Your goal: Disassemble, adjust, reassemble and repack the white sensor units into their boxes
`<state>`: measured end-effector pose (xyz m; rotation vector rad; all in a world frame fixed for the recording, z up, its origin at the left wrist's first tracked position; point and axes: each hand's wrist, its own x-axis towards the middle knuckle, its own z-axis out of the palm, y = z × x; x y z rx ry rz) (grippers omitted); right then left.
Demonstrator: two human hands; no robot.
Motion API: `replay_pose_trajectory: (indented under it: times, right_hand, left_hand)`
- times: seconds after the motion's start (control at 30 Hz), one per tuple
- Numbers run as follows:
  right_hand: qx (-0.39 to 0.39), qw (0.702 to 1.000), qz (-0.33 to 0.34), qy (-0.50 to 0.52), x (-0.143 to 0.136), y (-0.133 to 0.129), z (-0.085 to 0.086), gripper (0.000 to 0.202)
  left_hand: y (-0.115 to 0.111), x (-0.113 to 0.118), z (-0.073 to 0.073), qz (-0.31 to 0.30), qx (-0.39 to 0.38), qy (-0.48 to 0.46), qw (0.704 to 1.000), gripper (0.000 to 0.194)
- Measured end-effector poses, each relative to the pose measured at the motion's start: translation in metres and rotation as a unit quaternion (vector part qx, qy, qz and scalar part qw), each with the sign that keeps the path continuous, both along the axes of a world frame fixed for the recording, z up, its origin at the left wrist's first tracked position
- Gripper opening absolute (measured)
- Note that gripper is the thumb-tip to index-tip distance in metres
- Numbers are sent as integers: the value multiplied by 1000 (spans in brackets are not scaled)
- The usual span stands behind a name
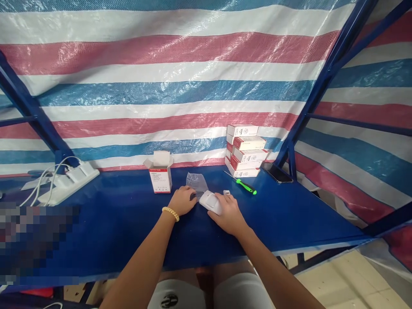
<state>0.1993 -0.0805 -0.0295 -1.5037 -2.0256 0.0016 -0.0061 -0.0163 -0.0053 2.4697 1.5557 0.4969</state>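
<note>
My right hand (pixel 229 214) is closed around a white plastic detector housing (pixel 210 202), held low over the blue table. Just left of it, my left hand (pixel 183 201) has its fingers curled, with a small dark thing (pixel 192 196) at the fingertips that is too unclear to name. A clear plastic bag (pixel 197 182) lies flat right behind the left fingers. Beyond the right fingertips sits a small white piece (pixel 226 192), partly hidden by the hand. An opened red-and-white carton (pixel 160 178) marked "DETECTOR" stands upright behind my left hand, flaps up.
Several closed cartons (pixel 246 161) are stacked at the back right. A green-handled screwdriver (pixel 246 186) lies before them, and a black phone (pixel 277 172) to their right. At the left is a white power strip (pixel 69 182) with cables. Blue metal posts (pixel 298 124) frame the table (pixel 128 231).
</note>
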Motion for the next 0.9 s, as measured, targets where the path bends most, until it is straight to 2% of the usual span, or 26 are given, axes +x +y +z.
replay_pose_trajectory:
  times: [0.13, 0.27, 0.37, 0.47, 0.57, 0.67, 0.8, 0.9]
  right_hand:
    - [-5, 1000, 8, -2, -2, -1, -1, 55]
    - [30, 999, -24, 23, 0, 1, -1, 57]
    - [71, 993, -64, 65, 2, 3, 0, 59]
    - [87, 992, -71, 52, 3, 4, -1, 56]
    - [85, 995, -50, 23, 0, 3, -2, 56]
    - [61, 998, -19, 19, -5, -2, -1, 55]
    - [-2, 999, 17, 34, -9, -9, 7, 56]
    - [-41, 998, 30, 47, -10, -11, 11, 58]
  left_hand:
    - [0, 1, 0, 4, 10, 5, 1000, 29]
    - [-1, -1, 0, -7, 16, 4, 1000, 40]
    - [-3, -1, -3, -12, 16, 6, 1000, 34]
    - [-3, 2, -7, 2, 44, -31, 999, 24]
    - [6, 11, -9, 79, 82, -168, 979, 32]
    - [28, 23, -2, 209, 80, -300, 927, 45]
    - [75, 37, 8, 343, 41, -379, 859, 68]
    - [116, 42, 11, 416, 79, -399, 813, 75]
